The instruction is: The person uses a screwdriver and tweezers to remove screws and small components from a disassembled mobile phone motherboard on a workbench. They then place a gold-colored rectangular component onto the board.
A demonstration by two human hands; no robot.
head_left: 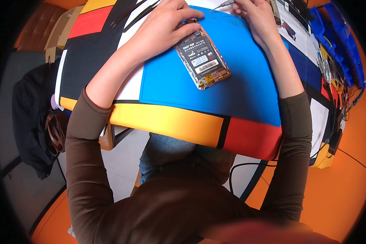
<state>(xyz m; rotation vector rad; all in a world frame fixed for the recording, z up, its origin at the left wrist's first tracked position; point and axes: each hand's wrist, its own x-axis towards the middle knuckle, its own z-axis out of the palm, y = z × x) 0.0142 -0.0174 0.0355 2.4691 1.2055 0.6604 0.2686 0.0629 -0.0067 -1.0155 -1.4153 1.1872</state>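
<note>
An opened smartphone (pixel 217 69), its black battery and circuit boards exposed, lies tilted on a blue work mat (pixel 166 87). My left hand (pixel 162 26) grips its upper end, thumb across the edge and fingers beyond it. Above and to the right, my right hand (pixel 258 18) pinches a slim screwdriver (pixel 224 4) with a grey handle. Its thin metal tip points left over the mat's far part, apart from the phone. Small marks or tiny parts near that tip are too fine to make out.
Dark tweezers (pixel 141 15) lie left of my left hand on the colour-block tablecloth (pixel 166 122). Blue parts bins (pixel 341 44) line the far right, with several hand tools (pixel 326 73) beside them. A dark jacket (pixel 34 118) hangs at the left. A black cable (pixel 248 164) loops below the table edge.
</note>
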